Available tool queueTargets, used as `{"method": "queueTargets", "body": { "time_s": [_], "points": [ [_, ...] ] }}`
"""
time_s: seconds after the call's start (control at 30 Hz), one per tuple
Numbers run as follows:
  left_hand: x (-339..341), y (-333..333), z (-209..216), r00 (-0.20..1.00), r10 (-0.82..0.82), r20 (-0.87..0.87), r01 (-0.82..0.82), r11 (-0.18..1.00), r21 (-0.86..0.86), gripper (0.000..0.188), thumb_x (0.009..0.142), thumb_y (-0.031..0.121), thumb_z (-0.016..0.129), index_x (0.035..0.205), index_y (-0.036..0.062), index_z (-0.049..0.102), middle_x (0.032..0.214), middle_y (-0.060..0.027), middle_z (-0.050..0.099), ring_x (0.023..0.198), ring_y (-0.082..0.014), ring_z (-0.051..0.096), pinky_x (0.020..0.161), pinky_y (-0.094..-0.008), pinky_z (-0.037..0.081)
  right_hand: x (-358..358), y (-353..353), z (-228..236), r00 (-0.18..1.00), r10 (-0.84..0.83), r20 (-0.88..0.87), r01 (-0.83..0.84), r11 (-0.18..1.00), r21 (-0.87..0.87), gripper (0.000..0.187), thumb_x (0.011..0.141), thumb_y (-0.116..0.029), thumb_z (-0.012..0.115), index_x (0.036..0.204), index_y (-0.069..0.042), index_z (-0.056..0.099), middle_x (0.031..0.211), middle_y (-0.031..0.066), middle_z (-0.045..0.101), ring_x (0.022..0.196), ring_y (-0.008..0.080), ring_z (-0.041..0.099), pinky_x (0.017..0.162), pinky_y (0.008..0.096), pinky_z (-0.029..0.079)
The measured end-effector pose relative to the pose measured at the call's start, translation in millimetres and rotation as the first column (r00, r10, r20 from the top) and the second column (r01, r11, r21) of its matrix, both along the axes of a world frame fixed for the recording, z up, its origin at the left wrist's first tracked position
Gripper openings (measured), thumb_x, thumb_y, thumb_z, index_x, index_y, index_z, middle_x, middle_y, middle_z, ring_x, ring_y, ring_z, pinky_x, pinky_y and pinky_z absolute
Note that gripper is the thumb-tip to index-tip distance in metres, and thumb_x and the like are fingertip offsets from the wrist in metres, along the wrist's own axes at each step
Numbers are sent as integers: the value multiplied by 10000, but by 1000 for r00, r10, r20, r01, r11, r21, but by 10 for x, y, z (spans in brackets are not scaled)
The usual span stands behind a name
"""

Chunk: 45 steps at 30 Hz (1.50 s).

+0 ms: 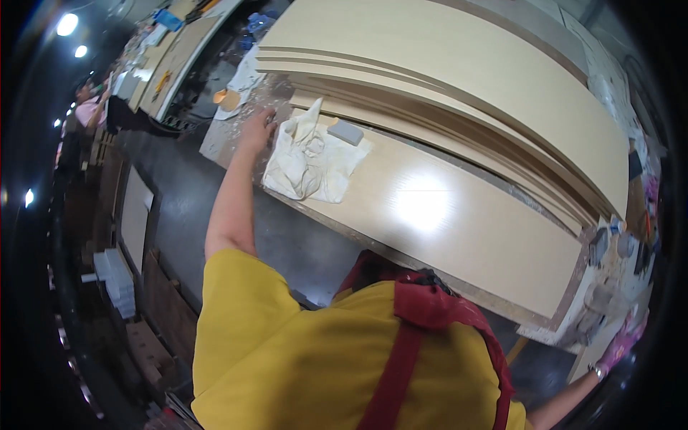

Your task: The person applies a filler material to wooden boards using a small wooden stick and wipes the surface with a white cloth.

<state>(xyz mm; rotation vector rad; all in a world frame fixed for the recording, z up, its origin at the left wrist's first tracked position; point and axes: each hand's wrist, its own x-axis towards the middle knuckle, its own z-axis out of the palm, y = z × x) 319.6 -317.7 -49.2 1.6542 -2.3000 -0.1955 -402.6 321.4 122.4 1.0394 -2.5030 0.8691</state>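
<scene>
My bare left hand point(258, 130) reaches to the left end of the workbench, fingers loosely bent and apart, with nothing visible in them. Just right of it, a crumpled off-white cloth point(304, 161) lies on the end of a long pale panel point(473, 215). On the cloth's far edge rests a grey sanding block point(345, 132). Out at the far lower right is my right hand point(622, 345), in a pink-purple glove, beside a pale board point(593, 352). Its fingers are small and blurred near the dark rim, so their grip does not show.
Behind the long panel, several pale boards point(444, 64) are stacked, their edges overhanging. An orange-tan roll point(226, 99) sits at the bench's left end. Bottles and small items crowd the right end point(609, 265). Boards lean at left, and another person point(89, 111) stands far left.
</scene>
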Motion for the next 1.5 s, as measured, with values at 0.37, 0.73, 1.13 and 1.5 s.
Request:
{"method": "queueTargets", "body": {
  "time_s": [0.37, 0.73, 1.13, 1.5],
  "points": [
    [-618, 456, 903, 798, 99, -595, -9, 988, 152, 404, 881, 213, 595, 1250, 58, 544, 1131, -82, 581, 929, -152, 583, 802, -276, 476, 460, 132, -136, 965, -243, -94, 238, 969, -63, 457, 896, -141, 562, 1335, -64, 465, 1389, 102, 427, 1273, 229, 394, 1059, 324, 293],
    [-5285, 3644, 1147, 265, -586, -766, 954, 45, 296, 401, 809, 107, 662, 1196, 67, 565, 1134, -77, 585, 1000, -190, 571, 806, -295, 474, 490, 985, -743, 914, -390, 115, 401, 815, -418, 407, 906, -135, 564, 1291, -37, 476, 1288, 114, 491, 1165, 232, 495, 970, 355, 398],
    [-8610, 3848, 413, 298, -911, -285, 930, 344, -127, 372, 762, 264, 717, 1069, 67, 644, 954, -145, 616, 902, -313, 597, 800, -391, 467, 1293, 1996, -1185, 802, -512, 308, 567, 815, -122, 248, 898, -9, 511, 1142, 20, 549, 1149, 141, 563, 1103, 259, 531, 960, 339, 404],
    [-8872, 3804, 84, 211, -973, -91, 972, 219, -85, 431, 744, 309, 717, 1080, 55, 626, 953, -205, 627, 958, -360, 591, 831, -431, 471, 1128, 1794, -1243, 787, -428, 445, 509, 857, -76, 237, 904, 4, 508, 1134, 7, 562, 1148, 133, 587, 1096, 244, 550, 938, 327, 420]
  ]
}}
